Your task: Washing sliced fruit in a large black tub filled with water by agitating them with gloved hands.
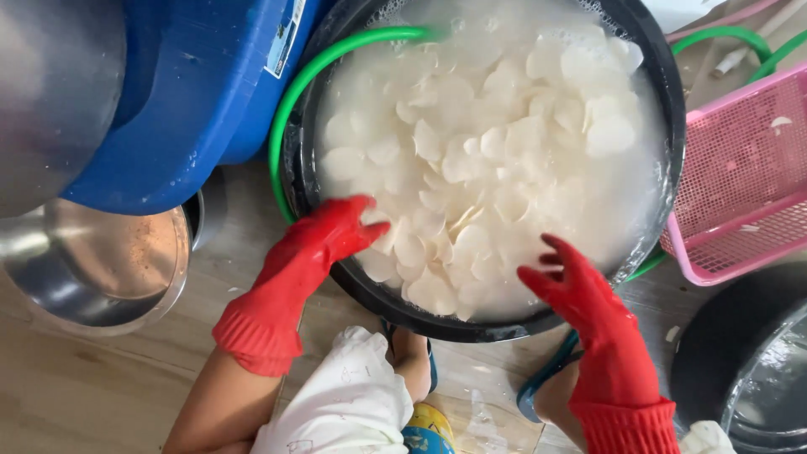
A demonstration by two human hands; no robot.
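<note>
At the bottom centre of the frame, nearest the camera, the person's knees show, one covered by white cloth [349, 399], with a bare foot in a blue sandal [412, 357] on the pale wooden floor [84, 395]. Both forearms rise from the lower edge, each in a red rubber glove with a ribbed cuff.

The left hand [324, 240], lower centre-left, reaches over the near rim of a large black basin [370, 294]; its fingers lie fairly straight and close together, tips resting on the thin white slices [471, 160] at the edge of the water, pinching nothing. The right hand [572, 282], lower centre-right, hangs over the near right part of the basin with fingers spread and slightly curled, holding nothing; whether it touches the slices cannot be told.

The basin fills the upper centre of the frame, full of cloudy water with the round pale slices floating thickly across it. A green hose [290, 109] curves along its left rim and dips into the water at the top.

At the left edge sits a shiny metal bowl [92, 269], and above it, upper left, a blue plastic container [193, 92]. At the right edge stands a pink mesh basket [740, 176], with another dark basin [740, 361] in the lower right corner.
</note>
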